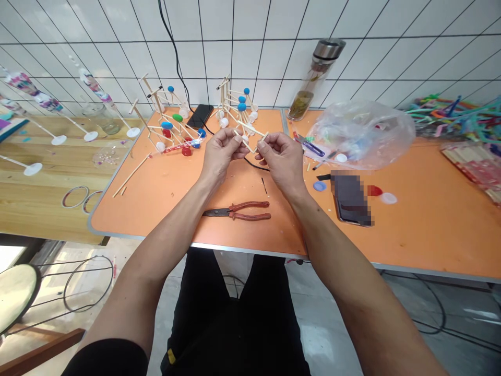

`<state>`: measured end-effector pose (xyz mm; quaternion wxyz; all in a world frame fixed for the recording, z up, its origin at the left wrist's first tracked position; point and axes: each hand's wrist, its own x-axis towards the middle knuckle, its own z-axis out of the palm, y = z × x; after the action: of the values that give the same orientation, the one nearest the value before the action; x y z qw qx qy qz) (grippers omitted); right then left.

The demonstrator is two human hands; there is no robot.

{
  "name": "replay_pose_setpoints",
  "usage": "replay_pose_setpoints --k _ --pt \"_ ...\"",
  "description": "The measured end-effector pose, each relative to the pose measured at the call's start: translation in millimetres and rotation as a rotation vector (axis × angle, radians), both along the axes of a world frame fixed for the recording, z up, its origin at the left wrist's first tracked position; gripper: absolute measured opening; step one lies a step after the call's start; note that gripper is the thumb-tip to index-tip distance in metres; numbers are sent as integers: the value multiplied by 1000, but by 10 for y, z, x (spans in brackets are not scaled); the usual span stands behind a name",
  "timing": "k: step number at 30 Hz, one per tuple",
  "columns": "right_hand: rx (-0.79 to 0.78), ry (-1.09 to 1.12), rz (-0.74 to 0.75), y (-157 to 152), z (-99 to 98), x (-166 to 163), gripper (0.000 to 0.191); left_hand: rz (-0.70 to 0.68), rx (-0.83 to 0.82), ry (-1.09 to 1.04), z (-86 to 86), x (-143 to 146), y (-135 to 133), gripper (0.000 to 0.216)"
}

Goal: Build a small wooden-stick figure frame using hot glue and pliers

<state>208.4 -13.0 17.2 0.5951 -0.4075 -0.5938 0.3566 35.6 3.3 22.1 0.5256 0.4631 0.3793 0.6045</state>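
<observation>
Both my hands are raised over the orange table (164, 188), close together. My left hand (222, 152) pinches one end of a small piece made of thin wooden sticks (250, 138). My right hand (282, 159) pinches its other end, fingers curled round it. Behind the hands stand two stick frames with coloured bottle caps, one (172, 125) at the left and another (237, 107) near the wall. Red-handled pliers (238, 210) lie on the table just below my hands.
A phone (351, 201) lies to the right, with loose caps (376, 192) and a clear plastic bag (362, 133) behind it. A glass bottle (315, 78) leans on the tiled wall. Coloured straws (454, 117) are piled far right. A wooden table (43, 177) stands left.
</observation>
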Motion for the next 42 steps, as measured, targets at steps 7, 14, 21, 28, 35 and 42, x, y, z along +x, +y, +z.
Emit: replay_pose_setpoints --k 7,14,21,28,35,42 --pt "-14 2 -9 1 1 -4 51 11 -10 32 12 2 -18 26" --pt "-14 17 -3 4 -12 -13 46 -2 9 12 7 -2 -17 26" --pt "-19 2 6 8 -17 -3 48 10 -10 27 29 7 -36 25" --pt "-7 30 11 2 -9 -11 47 14 -11 37 26 5 -36 24" --pt "-15 7 3 2 -10 -12 44 19 -5 47 20 7 -27 29" --pt "5 13 7 8 -13 -10 45 12 3 26 21 13 -31 27"
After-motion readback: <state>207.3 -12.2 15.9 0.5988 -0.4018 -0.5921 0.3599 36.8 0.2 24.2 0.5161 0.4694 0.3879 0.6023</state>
